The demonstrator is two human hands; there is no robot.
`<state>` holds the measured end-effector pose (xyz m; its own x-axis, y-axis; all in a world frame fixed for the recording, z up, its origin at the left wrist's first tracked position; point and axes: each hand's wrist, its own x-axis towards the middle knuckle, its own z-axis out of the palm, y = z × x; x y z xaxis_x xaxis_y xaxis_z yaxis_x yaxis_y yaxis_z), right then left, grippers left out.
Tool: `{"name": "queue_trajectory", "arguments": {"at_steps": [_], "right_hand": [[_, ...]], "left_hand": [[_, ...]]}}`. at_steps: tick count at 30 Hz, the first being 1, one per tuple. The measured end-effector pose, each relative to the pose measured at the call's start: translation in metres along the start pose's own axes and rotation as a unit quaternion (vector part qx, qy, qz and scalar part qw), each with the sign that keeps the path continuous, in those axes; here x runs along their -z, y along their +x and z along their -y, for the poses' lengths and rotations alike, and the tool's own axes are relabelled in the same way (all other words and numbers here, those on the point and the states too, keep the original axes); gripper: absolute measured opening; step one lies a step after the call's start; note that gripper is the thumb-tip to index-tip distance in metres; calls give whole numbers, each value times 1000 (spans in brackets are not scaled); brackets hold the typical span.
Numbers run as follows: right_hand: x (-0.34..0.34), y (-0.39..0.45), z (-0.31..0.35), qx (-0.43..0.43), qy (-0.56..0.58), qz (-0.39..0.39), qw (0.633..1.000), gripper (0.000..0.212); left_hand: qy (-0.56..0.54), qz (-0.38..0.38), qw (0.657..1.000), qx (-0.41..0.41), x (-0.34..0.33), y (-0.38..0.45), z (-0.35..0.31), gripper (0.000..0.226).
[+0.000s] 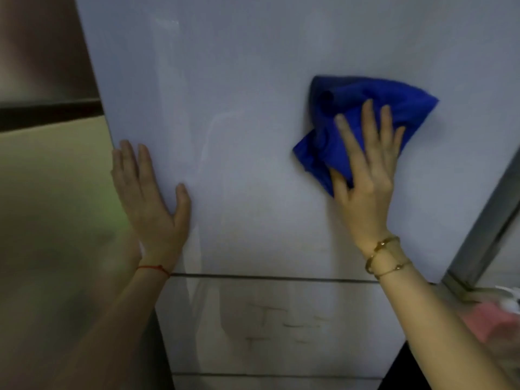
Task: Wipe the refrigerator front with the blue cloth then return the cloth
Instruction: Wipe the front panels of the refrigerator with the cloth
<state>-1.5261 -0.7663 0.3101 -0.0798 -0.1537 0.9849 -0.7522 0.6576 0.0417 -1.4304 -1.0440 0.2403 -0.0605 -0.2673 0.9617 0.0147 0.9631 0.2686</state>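
The pale grey refrigerator front (253, 80) fills most of the view. A crumpled blue cloth (351, 108) lies against the upper door at centre right. My right hand (365, 170) presses it flat to the door with straight, spread fingers. My left hand (149, 192) rests flat on the door near its left edge, fingers straight, holding nothing. A dark seam (267, 278) runs across below both wrists, with a lower panel (281, 325) under it.
A brown and beige wall or cabinet (50, 164) stands left of the refrigerator. A grey metal frame (484, 220) slants along the right edge. Pink and white items (489, 322) sit low at the right.
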Motion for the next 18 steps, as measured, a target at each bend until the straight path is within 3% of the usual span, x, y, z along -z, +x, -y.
{"name": "queue_trajectory", "arguments": {"at_steps": [6,10,13,18], "right_hand": [[-42,-125,41,141,10,92,986,46],[-38,-201,46,137,62,144,978,38],[-27,-227,61,76,152,128,977,40],[-68,-289,91,127,30,91,987,43]], "left_hand": [[-8,-1,1000,22,0,-69,14,63],[-38,24,999,29,7,-157,39,62],[-56,46,997,37,12,-225,58,62],[-61,34,996,63,5,-313,89,66]]}}
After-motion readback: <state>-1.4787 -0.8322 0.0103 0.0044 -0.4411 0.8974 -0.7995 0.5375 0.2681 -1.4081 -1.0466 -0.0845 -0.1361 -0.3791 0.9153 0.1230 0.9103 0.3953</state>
